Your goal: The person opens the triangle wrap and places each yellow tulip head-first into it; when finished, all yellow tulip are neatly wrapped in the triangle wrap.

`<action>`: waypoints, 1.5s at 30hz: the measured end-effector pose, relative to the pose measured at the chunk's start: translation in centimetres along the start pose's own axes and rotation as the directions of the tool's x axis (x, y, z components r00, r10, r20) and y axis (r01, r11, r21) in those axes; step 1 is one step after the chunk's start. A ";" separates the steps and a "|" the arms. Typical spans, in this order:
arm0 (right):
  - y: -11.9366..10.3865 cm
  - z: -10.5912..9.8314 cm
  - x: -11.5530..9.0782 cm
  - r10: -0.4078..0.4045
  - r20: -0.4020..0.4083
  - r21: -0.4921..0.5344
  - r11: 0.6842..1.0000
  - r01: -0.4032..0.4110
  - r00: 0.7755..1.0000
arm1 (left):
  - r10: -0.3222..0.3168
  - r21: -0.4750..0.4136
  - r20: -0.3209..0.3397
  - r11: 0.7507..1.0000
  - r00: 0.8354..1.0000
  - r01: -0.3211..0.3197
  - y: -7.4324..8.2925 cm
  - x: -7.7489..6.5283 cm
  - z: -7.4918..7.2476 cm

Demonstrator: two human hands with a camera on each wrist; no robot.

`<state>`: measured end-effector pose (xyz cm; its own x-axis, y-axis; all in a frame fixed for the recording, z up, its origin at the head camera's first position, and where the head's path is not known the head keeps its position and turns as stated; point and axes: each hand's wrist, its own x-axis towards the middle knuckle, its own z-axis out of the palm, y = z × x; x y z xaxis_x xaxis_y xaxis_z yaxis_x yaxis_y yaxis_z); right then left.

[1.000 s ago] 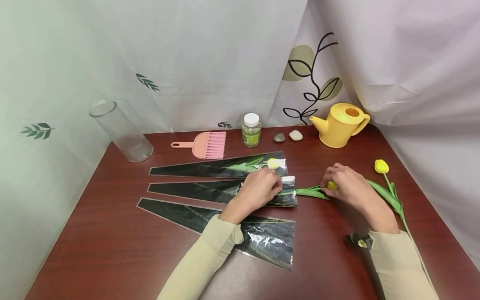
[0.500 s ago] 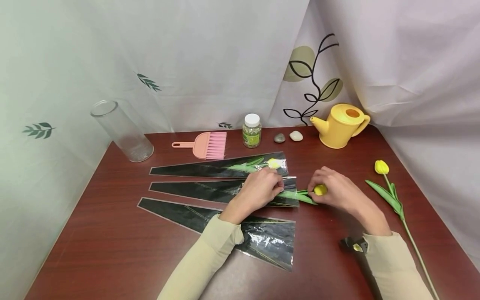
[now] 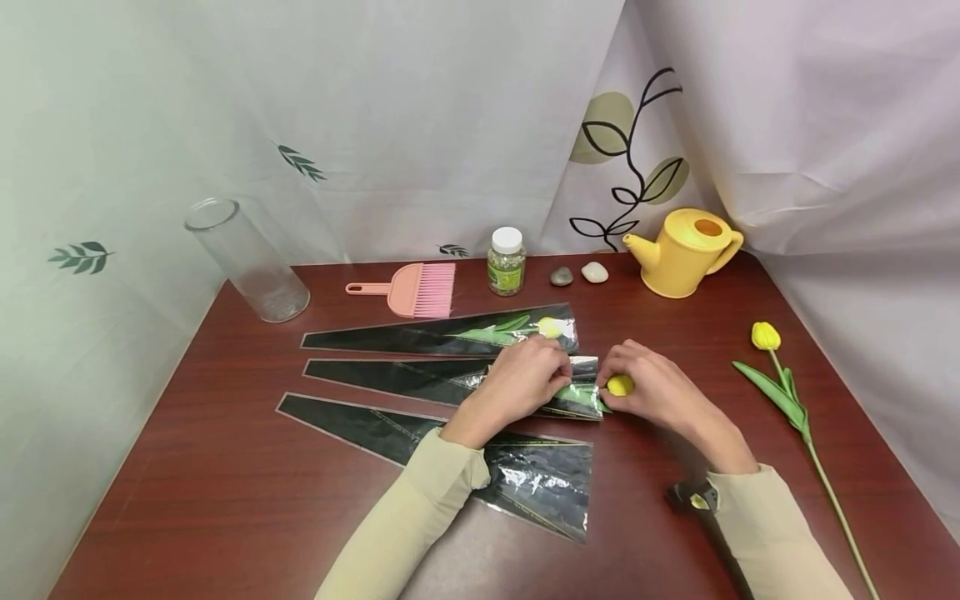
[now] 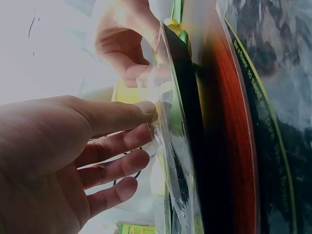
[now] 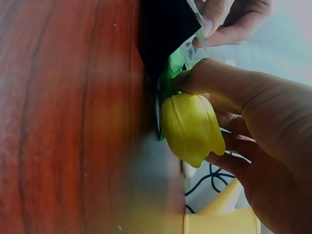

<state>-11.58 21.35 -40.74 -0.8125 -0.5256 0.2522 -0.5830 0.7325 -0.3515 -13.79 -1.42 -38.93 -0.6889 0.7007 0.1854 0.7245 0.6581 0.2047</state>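
Left hand (image 3: pixel 521 377): thumb and forefinger pinch the clear front at the mouth of the middle black sleeve (image 3: pixel 390 375), other fingers loose. Right hand (image 3: pixel 654 387): fingers clamped just below the yellow head of the held tulip (image 5: pixel 191 129), leaves partly inside that sleeve, head outside. Loose tulip (image 3: pixel 789 408) lies rightward on the worktop (image 3: pixel 187 467); yellow watering can (image 3: pixel 678 258) behind.
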 end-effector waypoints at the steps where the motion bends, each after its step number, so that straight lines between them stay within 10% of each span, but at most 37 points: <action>1: 0.0 0.0 0.0 0.003 0.000 0.003 1.000 -0.003 1.000 | 0.000 0.002 -0.001 1.000 1.000 0.000 0.0 0.0 0.0; 13: 1.3 -2.7 -1.1 0.054 0.088 0.106 0.992 -0.064 0.995 | -0.011 -0.011 -0.001 1.000 1.000 0.011 -0.1 0.0 0.1; 23: 3.2 -3.7 -2.7 0.178 0.278 0.168 0.959 -0.230 0.944 | -0.005 -0.003 0.001 1.000 1.000 0.006 0.0 0.0 0.0; 45: 2.5 -2.5 -1.9 0.105 0.196 0.275 0.948 -0.158 0.975 | -0.005 -0.010 -0.024 1.000 1.000 0.005 0.2 -0.2 -0.4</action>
<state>-11.48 25.23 -39.83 -0.8536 -0.5199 0.0326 -0.4248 0.6585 -0.6212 -13.56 -1.55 -38.54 -0.6927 0.6907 0.2075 0.7211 0.6587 0.2147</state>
